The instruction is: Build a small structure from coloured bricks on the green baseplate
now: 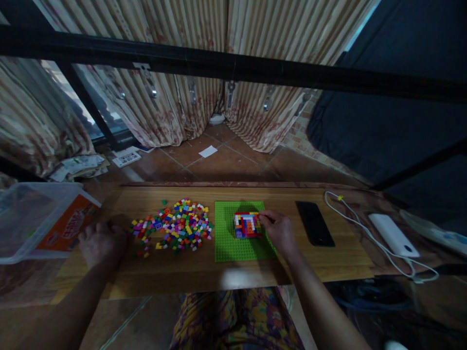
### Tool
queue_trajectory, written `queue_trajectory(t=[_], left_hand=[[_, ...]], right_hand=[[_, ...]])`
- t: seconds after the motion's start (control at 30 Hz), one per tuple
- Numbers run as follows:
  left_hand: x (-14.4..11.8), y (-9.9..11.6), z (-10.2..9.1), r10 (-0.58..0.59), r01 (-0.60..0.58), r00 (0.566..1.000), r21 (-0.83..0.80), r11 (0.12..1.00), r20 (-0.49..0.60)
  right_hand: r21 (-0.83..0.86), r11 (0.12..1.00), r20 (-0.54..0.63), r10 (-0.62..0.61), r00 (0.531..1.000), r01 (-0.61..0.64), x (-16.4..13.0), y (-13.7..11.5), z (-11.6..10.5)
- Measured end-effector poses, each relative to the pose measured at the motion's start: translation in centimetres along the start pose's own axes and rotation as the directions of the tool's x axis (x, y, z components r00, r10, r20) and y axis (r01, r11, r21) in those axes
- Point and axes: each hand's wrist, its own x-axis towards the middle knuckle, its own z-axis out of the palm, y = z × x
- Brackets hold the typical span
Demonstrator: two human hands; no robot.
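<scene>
A low rectangular build of small multicoloured plastic bricks [248,225] stands on a square bright green studded plastic baseplate [224,248], right of the plate's middle. Its upper face shows white, red, blue and yellow pieces.

The right hand [279,231] reaches in from the right, fingertips at the build's far right corner. Its grip is drawn nearly together there; whether a separate brick sits between the fingers is too small to tell.

The left hand [104,241] is palm down on the light brown wood-grain counter [164,277], fingers loosely bent. The underside of its grip is hidden and dim, so I cannot tell whether it has hold of anything. It lies between a clear plastic bin [27,185] with an orange printed label [71,223] and a loose, spread-out pile of small mixed-colour plastic bricks [186,223], close to the pile's left edge. That pile lies just left of the baseplate.

Right of the right hand lies a flat black smartphone [314,223]; farther right are a white cable [379,242] and a white oblong device [394,235].
</scene>
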Motion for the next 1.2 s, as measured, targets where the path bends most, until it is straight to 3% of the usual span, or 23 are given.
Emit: queue_trajectory(t=[0.2, 0.4, 0.9, 1.2], left_hand=[[-0.3, 0.3, -1.0, 0.018, -0.017, 0.999, -0.034, 0.999, 0.051], [-0.2, 0.2, -0.7, 0.042, -0.041, 0.999, -0.021, 0.999, 0.035], [-0.2, -0.1, -0.2, 0.031, -0.031, 1.000, -0.018, 0.999, 0.002], [-0.1, 0.2, -0.8, 0.032, -0.032, 0.998, -0.014, 0.999, 0.058]], right_hand=[[0.198, 0.974, 0.007, 0.112, 0.994, -0.111, 0.0, 0.5, 0.3], [0.353, 0.918, -0.047, 0.210, 0.977, -0.180, 0.1, 1.0, 1.2], [0.426, 0.857, 0.006, 0.317, 0.948, -0.289, 1.1, 0.3, 1.1], [0.404, 0.862, 0.055, 0.309, 0.949, -0.304, 1.8, 1.0, 1.2]])
